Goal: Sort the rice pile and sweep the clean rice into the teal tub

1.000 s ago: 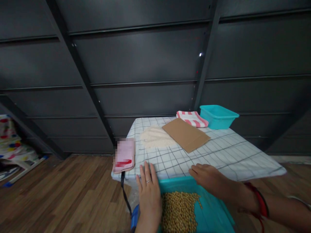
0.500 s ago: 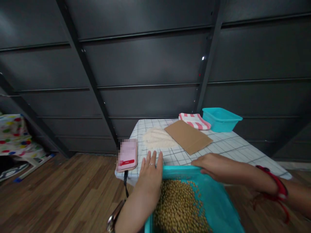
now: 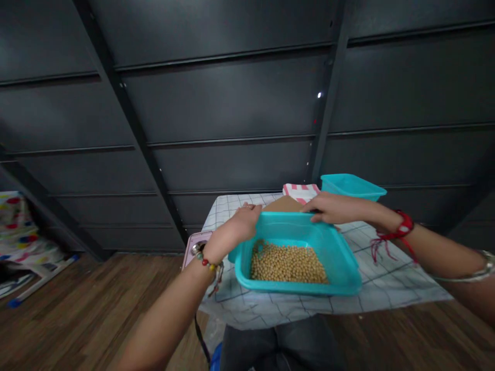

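A turquoise plastic tub (image 3: 297,287) sits over the checked cloth, tilted slightly toward me. Dried soybeans (image 3: 288,264) lie heaped on its floor, mostly toward the left. My left hand (image 3: 244,222) is closed over the tub's far left corner, a ring on one finger. At the far right part of the rim, my right hand (image 3: 328,206) grips with its fingers curled over the edge. Just behind the tub, a piece of brown cardboard (image 3: 284,204) shows only in part. The pale powder seen earlier is hidden behind the tub and my left hand.
The checked tablecloth (image 3: 386,273) covers the table. A second turquoise tub (image 3: 348,185) stands at the back right, beside a pink-and-white striped cloth (image 3: 301,192). A pink phone (image 3: 189,252) lies at the left edge, partly behind my left wrist. A dark panelled wall (image 3: 232,165) rises behind.
The tub of soybeans has moved forward and up from below the near edge, over the table. My left hand's fingers went from stretched out to curled on the rim.
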Demonstrator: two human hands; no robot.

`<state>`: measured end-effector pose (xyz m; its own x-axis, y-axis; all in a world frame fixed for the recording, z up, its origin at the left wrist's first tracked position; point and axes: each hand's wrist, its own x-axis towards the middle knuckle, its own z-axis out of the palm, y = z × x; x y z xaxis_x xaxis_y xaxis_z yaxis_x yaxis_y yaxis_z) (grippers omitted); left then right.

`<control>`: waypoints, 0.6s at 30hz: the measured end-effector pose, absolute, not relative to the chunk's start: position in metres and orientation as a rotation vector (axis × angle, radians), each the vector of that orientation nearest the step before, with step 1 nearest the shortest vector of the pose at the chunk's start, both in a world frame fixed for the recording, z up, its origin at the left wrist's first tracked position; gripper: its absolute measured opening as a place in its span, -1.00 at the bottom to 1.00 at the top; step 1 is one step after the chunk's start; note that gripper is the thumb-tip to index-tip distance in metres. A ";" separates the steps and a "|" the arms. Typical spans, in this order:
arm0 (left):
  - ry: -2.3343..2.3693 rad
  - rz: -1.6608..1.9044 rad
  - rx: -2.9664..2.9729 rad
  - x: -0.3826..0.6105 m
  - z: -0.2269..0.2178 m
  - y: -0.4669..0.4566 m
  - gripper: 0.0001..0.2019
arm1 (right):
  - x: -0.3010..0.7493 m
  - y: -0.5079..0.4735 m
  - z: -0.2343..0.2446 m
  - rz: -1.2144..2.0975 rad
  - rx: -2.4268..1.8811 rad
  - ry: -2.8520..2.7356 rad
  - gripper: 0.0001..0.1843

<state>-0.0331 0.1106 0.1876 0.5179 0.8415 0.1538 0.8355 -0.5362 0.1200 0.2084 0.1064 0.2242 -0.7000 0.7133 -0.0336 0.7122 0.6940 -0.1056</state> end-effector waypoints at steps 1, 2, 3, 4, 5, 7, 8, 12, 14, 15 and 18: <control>1.514 0.257 2.688 -0.036 0.188 0.115 -0.43 | 0.205 0.112 0.222 0.202 -1.228 -2.881 -0.81; 1.527 0.221 2.669 -0.040 0.188 0.118 -0.43 | 0.200 0.116 0.219 0.236 -1.209 -2.885 -0.82; 1.527 0.190 2.655 -0.044 0.189 0.121 -0.42 | 0.197 0.120 0.217 0.275 -1.167 -2.892 -0.82; 1.517 0.168 2.647 -0.047 0.189 0.122 -0.42 | 0.195 0.124 0.216 0.320 -1.119 -2.906 -0.82; 1.506 0.146 2.640 -0.049 0.188 0.124 -0.41 | 0.194 0.128 0.216 0.363 -1.087 -2.924 -0.81; 1.469 0.108 2.631 -0.045 0.185 0.127 -0.41 | 0.200 0.136 0.216 0.446 -1.075 -2.959 -0.78; 1.450 0.092 2.627 -0.042 0.183 0.130 -0.41 | 0.205 0.139 0.216 0.474 -1.098 -2.968 -0.78; 1.428 0.099 2.622 -0.029 0.173 0.139 -0.39 | 0.222 0.147 0.214 0.503 -1.176 -2.954 -0.76; 1.450 0.123 2.621 -0.028 0.169 0.140 -0.38 | 0.223 0.148 0.210 0.518 -1.173 -2.942 -0.78; 1.482 0.126 2.611 -0.029 0.167 0.139 -0.38 | 0.222 0.148 0.207 0.538 -1.163 -2.935 -0.79; 1.670 0.054 2.502 -0.031 0.164 0.133 -0.39 | 0.219 0.150 0.197 0.576 -1.154 -2.928 -0.78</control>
<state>-0.0308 0.1330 0.1637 0.3856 0.9216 -0.0441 0.9169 -0.3774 0.1302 0.2185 0.1504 0.1971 -0.7385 0.6490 -0.1826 0.6698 0.6754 -0.3084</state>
